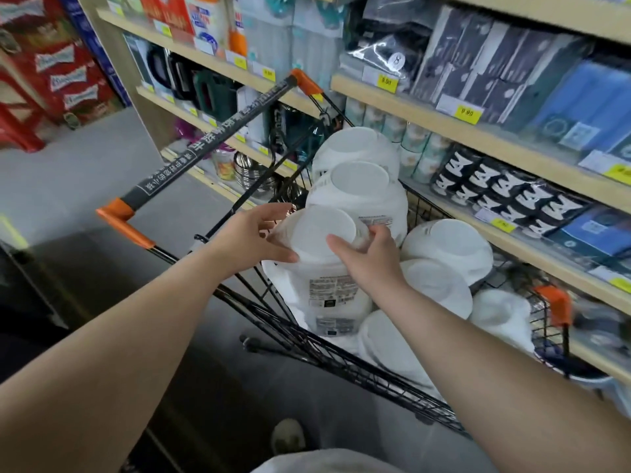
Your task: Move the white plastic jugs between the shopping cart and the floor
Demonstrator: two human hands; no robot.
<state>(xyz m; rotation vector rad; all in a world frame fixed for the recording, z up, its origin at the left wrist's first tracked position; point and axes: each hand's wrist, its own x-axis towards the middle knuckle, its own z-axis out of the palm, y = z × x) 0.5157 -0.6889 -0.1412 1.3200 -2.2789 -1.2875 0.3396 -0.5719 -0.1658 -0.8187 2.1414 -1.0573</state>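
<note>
Two hands: left hand (252, 237) and right hand (367, 261) both grasp the wide cap of the nearest jug (317, 233). The left fingers curl round its left edge and the right thumb lies across its top.
Jugs counted: at least seven white plastic jugs (447, 240) show, all capped and all inside the cart. Blur prevents a firmer count.
Held jug: sits at the cart's near-left end, printed label facing the camera, touching the jug behind it.
Container: one black wire shopping cart (307, 346) with orange corner pieces. The jugs are packed inside it, touching one another.
Handle: one dark bar handle (218, 138) printed with white characters slants across above and left of the hands.
Floor: grey floor (68, 186) lies left of the cart, and one pale shoe (288, 435) shows near the bottom edge.
Shelves: wooden shelves (478, 138) run just beside the cart's far side, stocked with packaged goods and carrying several yellow price tags (467, 113).
Far left: red cartons (68, 80) stand stacked.
</note>
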